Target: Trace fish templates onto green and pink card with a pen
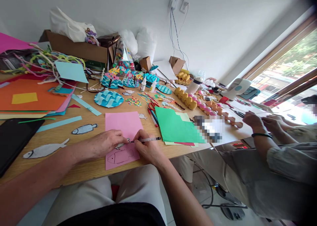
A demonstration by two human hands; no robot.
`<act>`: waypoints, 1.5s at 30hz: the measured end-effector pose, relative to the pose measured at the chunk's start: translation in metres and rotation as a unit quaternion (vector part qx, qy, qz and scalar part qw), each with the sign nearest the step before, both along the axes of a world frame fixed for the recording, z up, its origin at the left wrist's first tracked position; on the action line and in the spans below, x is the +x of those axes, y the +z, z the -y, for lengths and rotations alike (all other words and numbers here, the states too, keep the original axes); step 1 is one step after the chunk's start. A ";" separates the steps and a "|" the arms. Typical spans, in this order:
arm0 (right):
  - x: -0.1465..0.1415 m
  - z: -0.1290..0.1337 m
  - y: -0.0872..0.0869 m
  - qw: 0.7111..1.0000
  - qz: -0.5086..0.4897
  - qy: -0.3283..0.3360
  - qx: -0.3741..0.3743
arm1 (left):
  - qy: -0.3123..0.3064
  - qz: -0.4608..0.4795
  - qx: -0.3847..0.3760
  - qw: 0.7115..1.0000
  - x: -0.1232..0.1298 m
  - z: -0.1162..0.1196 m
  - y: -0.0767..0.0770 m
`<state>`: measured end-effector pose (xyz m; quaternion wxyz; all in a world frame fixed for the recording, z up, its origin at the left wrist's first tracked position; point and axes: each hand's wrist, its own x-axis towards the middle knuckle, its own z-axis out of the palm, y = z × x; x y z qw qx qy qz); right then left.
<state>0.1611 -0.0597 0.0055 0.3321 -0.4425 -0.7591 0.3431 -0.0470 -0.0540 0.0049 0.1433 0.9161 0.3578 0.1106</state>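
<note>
A sheet of pink paper [121, 122] lies at the table's front edge, with a fish outline [120, 156] drawn on its lower part. My left hand [112, 141] rests on the sheet, fingers together, holding down a small paper fish [122, 144] partly hidden under the fingertips. In my right hand [145, 146] is a pen [151, 139], its tip beside that fish. Left of the sheet are two grey-white paper fish, a smaller one [84, 129] and a longer one [46, 150] near my left forearm. Another small paper fish [142, 116] shows behind the sheet's right edge.
Green paper [177, 125] and red and dark pens [153, 117] lie to the right. A blue woven paper disc [109, 98], glue bottles [143, 84] and red-handled scissors [154, 105] sit behind. Coloured sheets [47, 95] and a black tablet-like slab [17, 136] are left. A co-worker's hands [254, 122] work at right.
</note>
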 end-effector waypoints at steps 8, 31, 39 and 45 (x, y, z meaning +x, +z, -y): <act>0.000 0.003 -0.001 1.000 -0.024 0.004 -0.015 | -0.011 0.007 0.005 1.000 -0.002 -0.001 -0.004; -0.004 -0.004 -0.009 0.999 -0.044 -0.020 -0.016 | -0.001 0.012 0.015 1.000 -0.001 0.003 -0.007; -0.006 -0.006 -0.007 1.000 -0.024 -0.012 0.000 | -0.005 0.016 0.024 1.000 -0.003 0.002 -0.010; -0.006 -0.006 -0.007 1.000 -0.024 -0.004 0.004 | 0.001 0.015 0.040 0.999 -0.003 0.002 -0.013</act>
